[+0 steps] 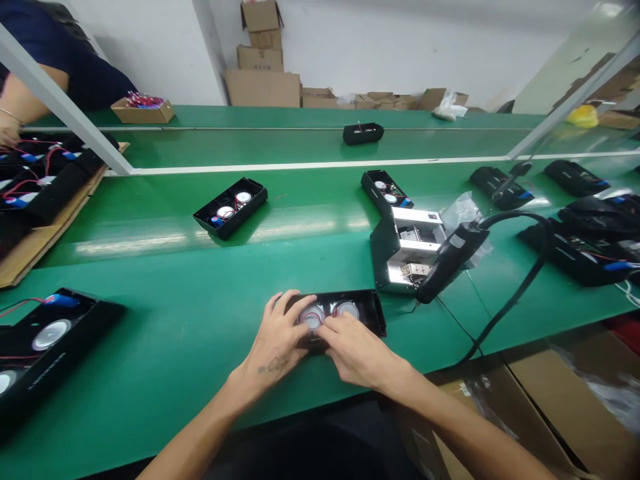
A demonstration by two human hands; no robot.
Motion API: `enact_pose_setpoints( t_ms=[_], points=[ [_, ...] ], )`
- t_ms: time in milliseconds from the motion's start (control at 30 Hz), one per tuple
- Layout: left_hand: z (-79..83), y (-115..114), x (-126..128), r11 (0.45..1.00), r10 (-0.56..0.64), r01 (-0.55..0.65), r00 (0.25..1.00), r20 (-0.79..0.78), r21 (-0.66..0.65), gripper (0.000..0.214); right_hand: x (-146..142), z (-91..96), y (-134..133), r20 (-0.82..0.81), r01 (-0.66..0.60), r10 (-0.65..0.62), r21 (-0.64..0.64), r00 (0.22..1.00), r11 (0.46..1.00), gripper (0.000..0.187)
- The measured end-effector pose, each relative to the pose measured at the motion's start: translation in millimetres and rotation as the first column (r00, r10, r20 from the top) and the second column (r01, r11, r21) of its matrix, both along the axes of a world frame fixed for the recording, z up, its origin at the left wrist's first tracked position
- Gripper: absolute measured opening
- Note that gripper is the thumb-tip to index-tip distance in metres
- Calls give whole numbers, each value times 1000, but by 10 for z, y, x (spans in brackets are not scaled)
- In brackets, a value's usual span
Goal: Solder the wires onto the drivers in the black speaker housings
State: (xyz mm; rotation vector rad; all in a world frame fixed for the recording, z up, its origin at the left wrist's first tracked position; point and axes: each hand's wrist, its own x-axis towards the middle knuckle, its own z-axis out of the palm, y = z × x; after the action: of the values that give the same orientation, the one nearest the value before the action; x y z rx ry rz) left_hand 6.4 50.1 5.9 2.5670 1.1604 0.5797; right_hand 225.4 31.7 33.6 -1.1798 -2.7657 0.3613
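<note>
A black speaker housing [371, 312] lies open side up on the green bench in front of me. Two round silver speaker drivers [312, 317] sit inside it, with thin red wires around them. My left hand [281, 339] grips the housing's left end, its fingers reaching over the far edge and the thumb along the near side. With fingers closed together, my right hand [357, 350] presses in between the two drivers, close to the wires. Whatever its fingertips pinch is hidden.
A metal-and-black device [415, 250] and a black handheld tool with a cable [450, 263] stand right of the housing. Other housings [231, 208] lie along the green bench [165, 333]. A co-worker's arm [30, 100] reaches in at far left. Cardboard boxes [263, 88] line the wall.
</note>
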Motion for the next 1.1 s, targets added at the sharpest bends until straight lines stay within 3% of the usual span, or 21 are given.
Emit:
enact_pose_setpoints(
  t_ms=[67, 133, 233, 367, 533, 733, 900, 1100],
  points=[
    [79, 143, 1, 996, 6, -4, 1000, 25, -93, 26, -21, 15, 86, 5, 38, -38, -5, 999, 999, 29],
    [182, 388, -12, 964, -2, 17, 998, 58, -267, 21, -41, 126, 283, -19, 81, -83, -95, 996, 992, 25],
    [337, 816, -39, 841, -13, 40, 999, 52, -540, 26, -67, 376, 673, -32, 106, -118, -260, 992, 960, 27],
    [458, 1114, -47, 764, -52, 37, 999, -5, -644, 32, -79, 549, 1010, -17, 143, -163, -401, 986, 905, 29],
    [495, 1066, -22, 744, -74, 50, 997, -8, -667, 35, -61, 491, 1058, -72, 143, -204, -498, 976, 855, 32],
    [493, 1067, -6, 729, -54, 19, 998, -30, -684, 37, -94, 499, 1101, -51, 105, -147, -485, 988, 868, 25],
    [484, 1066, -1, 720, -34, -7, 998, -45, -694, 39, -130, 500, 1184, -9, 79, -102, -572, 995, 816, 22],
    [476, 1017, 6, 741, -21, 21, 1000, 8, -671, 39, -115, 464, 1017, -23, 107, -128, -411, 992, 905, 27]
  ],
)
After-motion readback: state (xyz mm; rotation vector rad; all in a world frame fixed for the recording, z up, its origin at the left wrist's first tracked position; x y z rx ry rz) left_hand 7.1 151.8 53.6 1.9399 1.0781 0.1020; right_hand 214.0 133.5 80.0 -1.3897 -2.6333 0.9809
